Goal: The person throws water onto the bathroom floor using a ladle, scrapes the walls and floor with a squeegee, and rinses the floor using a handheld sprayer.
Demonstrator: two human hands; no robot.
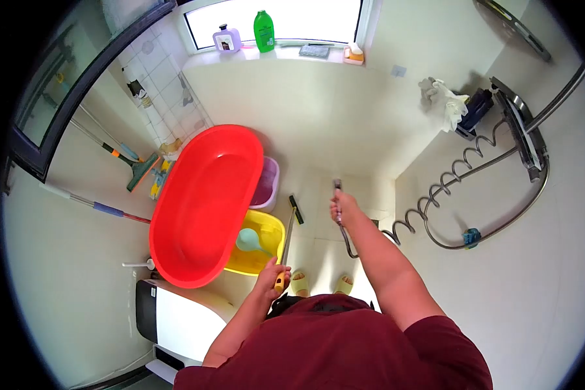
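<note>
My left hand (267,279) is closed around the yellow grip of a long-handled floor brush (286,250). Its thin pole runs forward to a dark head (296,209) on the tiled floor. Ahead of me, my right hand (344,208) grips a metal hand sprayer (337,185), nozzle pointing away from me. A coiled metal hose (428,203) stretches from near my right forearm up to the wall fixture. Left of the brush is a yellow basin (279,229) with a pale blue dipper (247,240) in it. I cannot tell whether water is leaving the sprayer.
A large red tub (208,201) stands on the left, beside a purple bucket (276,170). A white toilet (182,318) is at lower left. Squeegee (141,171) and poles lean left. Bottles, including a green one (264,31), line the windowsill. A shower fixture (520,127) hangs right.
</note>
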